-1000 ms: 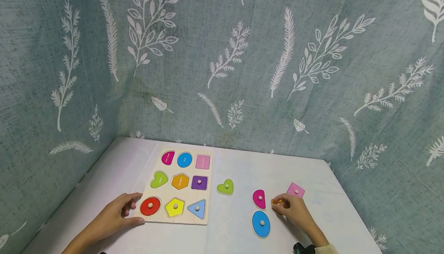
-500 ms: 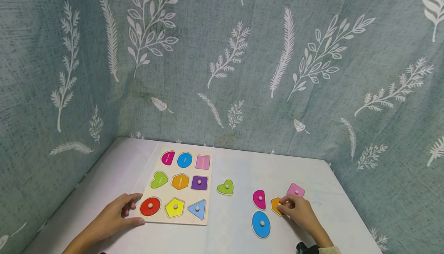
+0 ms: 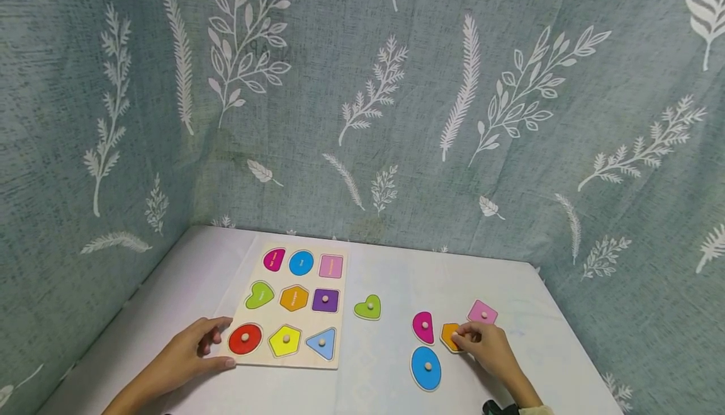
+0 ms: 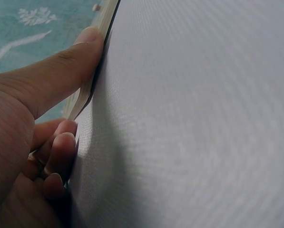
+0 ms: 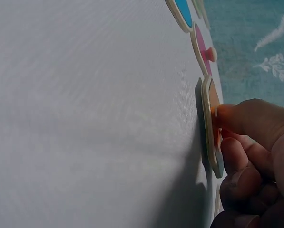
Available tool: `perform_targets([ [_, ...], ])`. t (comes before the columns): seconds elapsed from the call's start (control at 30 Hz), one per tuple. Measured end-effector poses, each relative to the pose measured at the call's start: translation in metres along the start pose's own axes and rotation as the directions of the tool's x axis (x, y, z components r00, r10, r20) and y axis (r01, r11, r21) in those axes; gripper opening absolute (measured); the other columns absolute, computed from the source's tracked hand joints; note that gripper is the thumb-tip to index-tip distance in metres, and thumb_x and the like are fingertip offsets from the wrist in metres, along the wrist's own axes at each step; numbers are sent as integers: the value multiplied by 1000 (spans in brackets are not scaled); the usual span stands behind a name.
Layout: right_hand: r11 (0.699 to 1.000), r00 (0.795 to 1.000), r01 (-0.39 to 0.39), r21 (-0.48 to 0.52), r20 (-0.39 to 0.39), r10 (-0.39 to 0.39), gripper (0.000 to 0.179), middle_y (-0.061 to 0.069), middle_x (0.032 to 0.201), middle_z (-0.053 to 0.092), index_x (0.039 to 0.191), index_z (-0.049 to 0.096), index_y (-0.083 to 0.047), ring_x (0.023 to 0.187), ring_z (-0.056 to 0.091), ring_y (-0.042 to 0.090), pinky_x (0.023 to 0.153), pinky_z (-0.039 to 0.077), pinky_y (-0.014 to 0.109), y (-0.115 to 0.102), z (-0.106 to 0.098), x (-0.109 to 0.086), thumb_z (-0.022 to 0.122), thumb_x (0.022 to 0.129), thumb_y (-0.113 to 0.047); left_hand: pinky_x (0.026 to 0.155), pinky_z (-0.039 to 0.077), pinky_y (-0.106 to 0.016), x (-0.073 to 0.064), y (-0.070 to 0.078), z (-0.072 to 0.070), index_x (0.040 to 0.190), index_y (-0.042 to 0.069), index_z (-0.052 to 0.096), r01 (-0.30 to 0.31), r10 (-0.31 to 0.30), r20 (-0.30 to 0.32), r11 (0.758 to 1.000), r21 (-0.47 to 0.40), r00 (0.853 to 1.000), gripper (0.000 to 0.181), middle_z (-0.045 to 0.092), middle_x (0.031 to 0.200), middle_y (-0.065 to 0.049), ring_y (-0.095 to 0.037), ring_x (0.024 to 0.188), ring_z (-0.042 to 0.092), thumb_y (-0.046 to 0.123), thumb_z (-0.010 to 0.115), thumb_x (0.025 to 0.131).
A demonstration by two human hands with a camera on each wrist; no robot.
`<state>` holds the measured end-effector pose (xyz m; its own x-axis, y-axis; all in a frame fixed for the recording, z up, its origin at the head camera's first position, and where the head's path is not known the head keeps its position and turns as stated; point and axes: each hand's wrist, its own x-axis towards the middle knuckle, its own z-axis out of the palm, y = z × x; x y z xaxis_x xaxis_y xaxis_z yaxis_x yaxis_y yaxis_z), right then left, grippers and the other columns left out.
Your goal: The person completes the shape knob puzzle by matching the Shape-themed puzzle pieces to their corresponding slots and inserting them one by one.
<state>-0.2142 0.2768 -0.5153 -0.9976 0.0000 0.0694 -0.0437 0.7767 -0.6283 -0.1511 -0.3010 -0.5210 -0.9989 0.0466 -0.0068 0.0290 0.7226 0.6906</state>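
– Hexagonal piece (image 3: 449,337), orange: where is it, and what holds it?

– On or just above the white table (image 3: 374,396), beside the magenta half-round piece (image 3: 421,328). The right hand (image 3: 489,349) pinches it near its middle, thumb against fingers; the fingertips hide whatever knob may stand there. Whether it is fully clear of the cloth cannot be told.

– How should it handle?

– Light and stiff, to judge by the pale, wood-like edge seen from the right wrist; unlikely to bend or break. Its painted face may be slightly slick, and its thin rim awkward to pry up. A central hold seems best: the magenta half-round piece bears 1 knob (image 5: 211,54), suited to 2 fingertips.

– And the left hand (image 3: 184,353)?

– It grips the near-left corner of the puzzle board (image 3: 275,315), thumb at the near edge. The puzzle board, probably heavier and equally rigid, suits an edge hold.
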Motion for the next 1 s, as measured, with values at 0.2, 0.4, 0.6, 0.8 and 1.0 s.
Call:
perform_targets([
  [0.2,1000,1000,5,9,-26,-5,12,-5,71,60,85,75,-11,67,51,14,59,43,25,-4,1,2,84,86,-18,68,46,-24,0,-1,1,136,-6,58,3,-3,0,1000,0,1000,88,49,92,-1,-15,80,47,33,97,67],
  [0.4,999,998,43,30,-36,-42,15,-5,72,60,93,77,-8,70,51,14,61,43,24,-11,4,4,85,86,-20,67,44,-24,-3,-4,1,135,-5,59,-43,43,-7,999,-28,999,85,49,91,-1,-11,78,45,32,97,68],
  [0.6,995,995,89,47,-44,-86,15,-6,74,62,93,77,-9,71,52,14,62,45,24,-19,8,8,85,87,-21,66,43,-24,-3,-5,0,134,-6,59,-66,66,-7,997,-31,998,84,48,92,-1,-10,79,44,33,96,69],
  [0.8,992,992,113,54,-58,-110,14,-7,73,62,92,77,-8,69,52,13,61,45,24,-26,16,11,84,86,-19,67,43,-24,-3,-4,0,135,-4,59,-44,44,-6,999,-21,999,85,49,92,-1,-10,79,45,35,96,68],
  [1.0,989,992,122,82,-53,-118,15,-7,71,59,92,77,-8,68,52,13,60,45,23,-34,26,13,85,86,-19,67,43,-24,-3,-5,0,135,-4,59,-39,39,-1,999,-25,999,86,49,92,-1,-11,80,45,36,96,68],
])
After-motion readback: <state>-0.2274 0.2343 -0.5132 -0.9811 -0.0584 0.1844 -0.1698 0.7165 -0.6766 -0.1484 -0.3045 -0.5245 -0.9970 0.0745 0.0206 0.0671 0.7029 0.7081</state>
